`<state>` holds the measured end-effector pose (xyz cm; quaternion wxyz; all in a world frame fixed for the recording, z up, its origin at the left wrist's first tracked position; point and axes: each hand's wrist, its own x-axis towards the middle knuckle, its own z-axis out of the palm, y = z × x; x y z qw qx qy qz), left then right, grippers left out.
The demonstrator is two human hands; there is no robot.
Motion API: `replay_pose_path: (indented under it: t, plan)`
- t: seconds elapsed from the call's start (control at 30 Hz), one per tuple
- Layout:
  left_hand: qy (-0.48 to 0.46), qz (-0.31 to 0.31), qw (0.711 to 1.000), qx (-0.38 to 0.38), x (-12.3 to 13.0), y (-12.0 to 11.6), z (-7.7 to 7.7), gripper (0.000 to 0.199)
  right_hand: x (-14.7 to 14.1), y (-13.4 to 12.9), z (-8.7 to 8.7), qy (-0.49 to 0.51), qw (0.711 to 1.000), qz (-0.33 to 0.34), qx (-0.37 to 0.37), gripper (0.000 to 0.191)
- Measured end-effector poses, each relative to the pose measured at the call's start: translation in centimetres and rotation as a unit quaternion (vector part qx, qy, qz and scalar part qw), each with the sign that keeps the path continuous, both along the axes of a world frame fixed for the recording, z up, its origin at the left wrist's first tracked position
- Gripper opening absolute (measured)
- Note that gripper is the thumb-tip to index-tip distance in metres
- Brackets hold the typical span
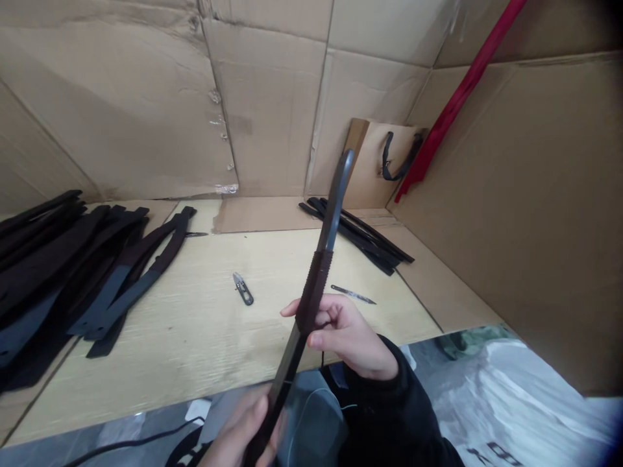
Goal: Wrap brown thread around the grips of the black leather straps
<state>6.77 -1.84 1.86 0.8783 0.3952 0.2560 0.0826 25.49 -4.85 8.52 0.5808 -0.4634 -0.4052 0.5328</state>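
A long dark bar (288, 363) with a curved, rounded upper end slants up across the middle of the view. Part of its length is wrapped in a brown cover (315, 279) with a ridged edge. My right hand (348, 331) is closed on the bar around the lower end of this cover, fingers behind and thumb in front. Lower down, my left hand (243, 421) grips the bar near the bottom edge of the view, slightly blurred and partly cut off. A pale thread (311, 392) hangs near my lap. Small thread snips (243, 289) lie on the table left of the bar.
Many dark curved strips (111, 272), some part brown and part blue-grey, are piled at left. More thin black strips (370, 240) lie behind the bar. A slim pointed tool (353, 294) rests at right. Cardboard walls (272, 110) enclose the table; a red strip (457, 97) hangs at right.
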Motion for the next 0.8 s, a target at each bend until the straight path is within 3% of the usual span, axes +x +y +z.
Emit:
replay_pose_path:
  t: [0.1, 0.17, 0.3, 0.43, 0.53, 0.67, 0.8]
  plan:
    - [-0.120, -0.044, 0.989, -0.071, 0.3, 0.1, -0.1, 0.052, -0.6, 0.3, -0.2, 0.015, 1.000, -0.015, 0.019, 0.031]
    - [-0.119, -0.052, 0.990, -0.049, 0.6, 0.3, -0.1, 0.052, -1.1, 0.4, -0.4, 0.043, 0.998, -0.036, 0.033, 0.026]
    - [0.030, 0.003, 0.992, 0.122, 0.8, 0.7, 0.3, 0.054, -1.4, 0.5, -0.7, 0.075, 0.992, -0.084, 0.057, 0.020]
    - [0.153, 0.099, 0.946, 0.267, 1.0, 0.6, 1.0, 0.057, -1.4, 0.6, -0.9, 0.056, 0.989, -0.129, 0.048, 0.019]
    - [0.200, 0.151, 0.909, 0.332, 1.2, 0.3, 1.2, 0.053, -1.5, 0.7, -0.9, 0.026, 0.984, -0.168, 0.047, 0.019]
    - [0.217, 0.177, 0.893, 0.353, 1.3, -0.1, 1.1, 0.047, -1.7, 0.6, -0.8, 0.006, 0.979, -0.200, 0.044, 0.020]
    - [0.208, 0.142, 0.927, 0.279, 1.0, -0.4, 1.4, 0.048, -1.5, 0.1, -0.9, -0.008, 0.988, -0.144, 0.059, 0.033]
